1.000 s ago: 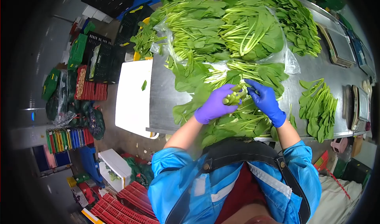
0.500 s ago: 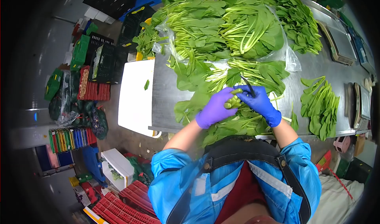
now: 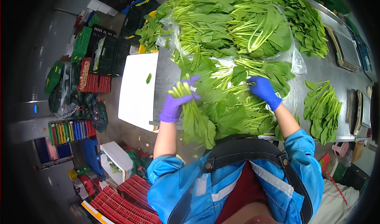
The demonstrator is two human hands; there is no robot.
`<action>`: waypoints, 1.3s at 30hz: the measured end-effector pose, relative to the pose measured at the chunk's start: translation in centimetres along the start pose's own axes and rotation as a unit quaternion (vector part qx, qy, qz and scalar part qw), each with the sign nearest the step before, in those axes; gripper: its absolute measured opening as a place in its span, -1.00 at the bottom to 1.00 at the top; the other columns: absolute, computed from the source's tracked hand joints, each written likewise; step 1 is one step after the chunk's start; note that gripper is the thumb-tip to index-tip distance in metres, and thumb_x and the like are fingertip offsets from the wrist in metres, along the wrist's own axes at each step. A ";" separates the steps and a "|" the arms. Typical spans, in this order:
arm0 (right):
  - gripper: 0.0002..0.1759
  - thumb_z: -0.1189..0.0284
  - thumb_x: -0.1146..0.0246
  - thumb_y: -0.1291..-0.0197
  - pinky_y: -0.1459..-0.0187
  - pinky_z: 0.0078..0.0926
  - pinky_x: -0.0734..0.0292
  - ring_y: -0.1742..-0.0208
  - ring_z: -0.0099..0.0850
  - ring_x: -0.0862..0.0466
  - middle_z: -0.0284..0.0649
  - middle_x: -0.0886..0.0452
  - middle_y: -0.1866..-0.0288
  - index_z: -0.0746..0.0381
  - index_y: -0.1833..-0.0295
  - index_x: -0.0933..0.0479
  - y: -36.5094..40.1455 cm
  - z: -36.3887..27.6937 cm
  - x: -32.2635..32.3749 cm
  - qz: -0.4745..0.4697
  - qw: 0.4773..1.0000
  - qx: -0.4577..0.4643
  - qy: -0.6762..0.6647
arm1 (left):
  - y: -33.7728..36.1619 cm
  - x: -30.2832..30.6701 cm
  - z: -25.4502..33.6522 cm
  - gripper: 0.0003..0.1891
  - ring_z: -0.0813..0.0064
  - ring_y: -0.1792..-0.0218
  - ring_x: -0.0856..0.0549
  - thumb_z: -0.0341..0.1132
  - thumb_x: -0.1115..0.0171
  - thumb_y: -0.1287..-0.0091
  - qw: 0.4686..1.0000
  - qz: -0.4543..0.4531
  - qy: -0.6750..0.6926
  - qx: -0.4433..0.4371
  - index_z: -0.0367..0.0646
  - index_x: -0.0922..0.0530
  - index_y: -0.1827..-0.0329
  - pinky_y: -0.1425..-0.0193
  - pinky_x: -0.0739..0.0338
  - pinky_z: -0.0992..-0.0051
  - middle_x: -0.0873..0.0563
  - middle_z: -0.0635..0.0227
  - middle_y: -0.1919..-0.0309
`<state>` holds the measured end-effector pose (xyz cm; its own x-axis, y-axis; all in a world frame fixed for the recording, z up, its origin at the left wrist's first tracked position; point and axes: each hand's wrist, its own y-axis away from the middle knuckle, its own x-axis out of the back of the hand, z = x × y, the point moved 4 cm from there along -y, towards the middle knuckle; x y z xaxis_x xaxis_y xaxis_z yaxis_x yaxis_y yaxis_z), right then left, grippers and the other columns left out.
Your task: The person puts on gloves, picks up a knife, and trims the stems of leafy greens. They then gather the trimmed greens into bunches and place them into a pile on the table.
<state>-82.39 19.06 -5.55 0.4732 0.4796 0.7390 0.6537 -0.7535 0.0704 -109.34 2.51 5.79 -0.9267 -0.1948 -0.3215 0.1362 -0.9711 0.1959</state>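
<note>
My left hand, in a purple glove, is closed around a bunch of leafy greens. The cut stem ends point up, and the leaves hang down by the table's front edge. My right hand, in a blue glove, has its fingers curled in at the stems of the loose greens lying in front of me. What its fingertips grip is hidden, and the dark knife seen earlier cannot be made out.
A big heap of greens on clear plastic covers the back of the metal table. A separate bunch lies at right, near scales. At left are a white board and stacked crates.
My left hand has moved left, carrying the bunch away from my right hand. My right hand has shifted slightly right and up to the loose stems; the knife blade no longer shows.
</note>
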 end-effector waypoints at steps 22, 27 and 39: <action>-0.53 0.53 -0.16 -0.10 0.30 -0.22 -0.54 0.26 0.00 -0.62 0.02 -0.62 0.20 0.05 -0.18 -0.48 3.8 -6.5 2.6 0.100 0.981 0.086 -0.141 | -2.9 -9.2 -5.3 -0.30 0.35 -0.06 -0.54 -0.34 -0.49 0.15 0.934 -0.137 -0.330 -0.008 -0.34 -0.43 -0.12 -0.20 -0.38 0.45 -0.57 0.14 0.01; -0.51 0.54 -0.12 -0.11 0.29 -0.22 -0.52 0.34 -0.04 -0.63 0.02 -0.63 0.27 0.07 -0.21 -0.44 3.3 -4.9 1.0 0.047 0.994 0.059 -0.074 | -2.4 -9.1 -5.8 -0.33 0.40 -0.04 -0.55 -0.36 -0.48 0.11 0.946 -0.155 -0.286 -0.005 -0.35 -0.43 -0.13 -0.21 -0.38 0.45 -0.59 0.18 0.00; -0.72 0.28 -0.23 -0.23 0.66 -0.74 -0.27 0.66 -0.71 -0.43 -0.39 -0.56 0.57 0.19 0.03 -0.60 3.6 -9.8 4.8 -0.114 0.909 -0.085 -0.391 | -1.7 -9.9 -1.9 -0.39 0.55 0.04 -0.58 -0.49 -0.41 0.05 0.934 -0.178 -0.308 -0.020 -0.25 -0.46 -0.17 -0.13 -0.44 0.50 -0.63 0.36 0.07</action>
<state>-83.61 14.22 4.81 0.6560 0.7547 -0.0049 0.7178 -0.6218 0.3132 -99.73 5.82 6.93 -0.9398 0.2456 0.2377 -0.2170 -0.9660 0.1404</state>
